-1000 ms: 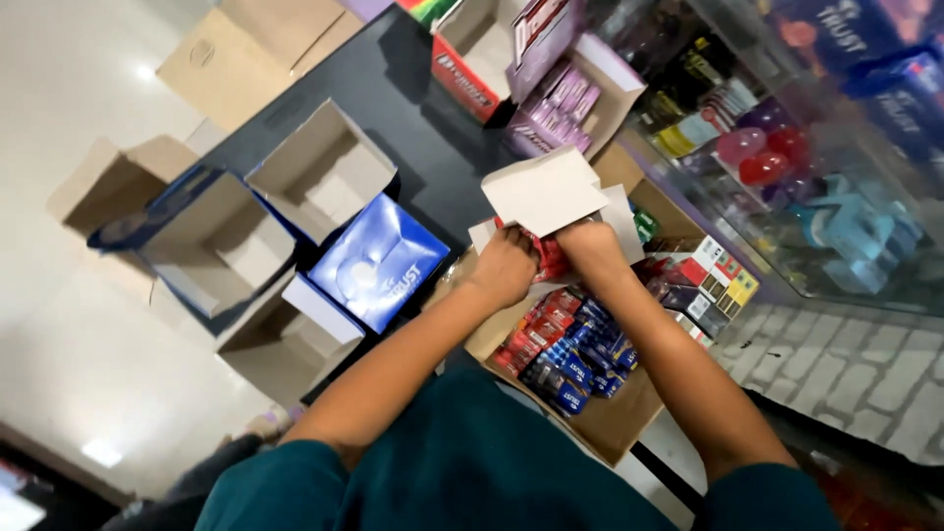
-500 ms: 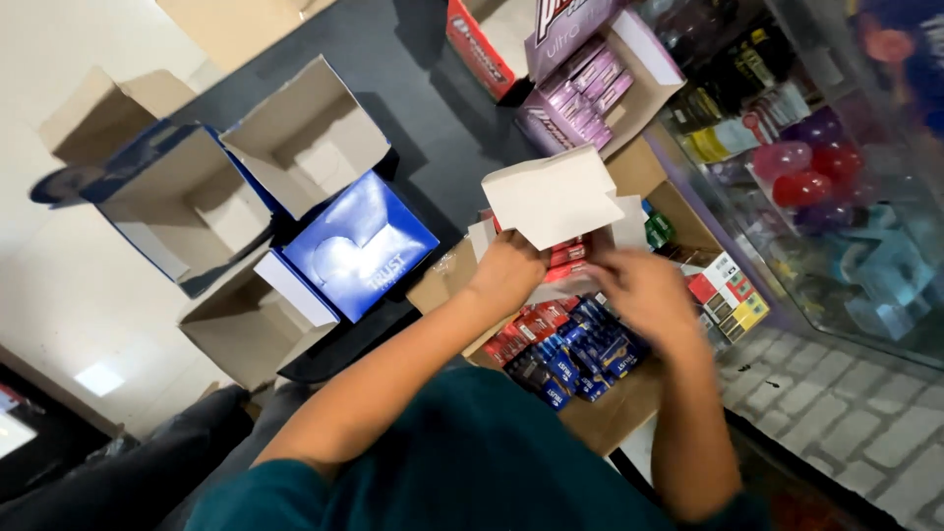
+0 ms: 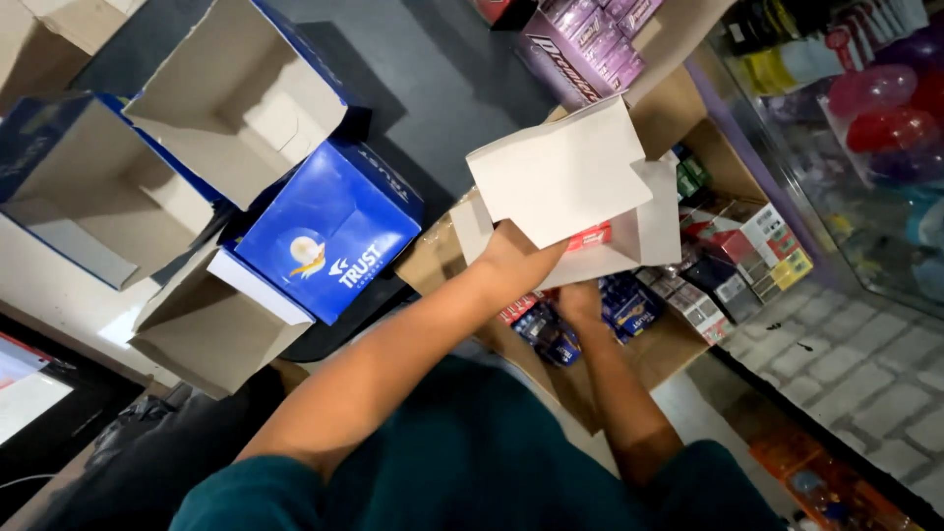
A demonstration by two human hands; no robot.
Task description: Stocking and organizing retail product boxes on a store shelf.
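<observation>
Two hands: the left hand (image 3: 511, 258) and the right hand (image 3: 580, 303). One white carton (image 3: 570, 187). Three empty open boxes (image 3: 241, 93) along the floor's left edge, one closed blue box (image 3: 329, 241). Small packs (image 3: 629, 300) are too many and blurred, perhaps a dozen.

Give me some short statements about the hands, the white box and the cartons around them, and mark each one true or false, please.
1. The left hand holds up a white box with its flap open. True.
2. The right hand is raised above the white box. False: it reaches down into the brown carton of small packs, below the white box.
3. A blue box lies left of the left forearm. True.
4. The cardboard box above the blue box is full of packs. False: it stands open and empty.
5. Purple packs sit in a carton at the top. True.
</observation>
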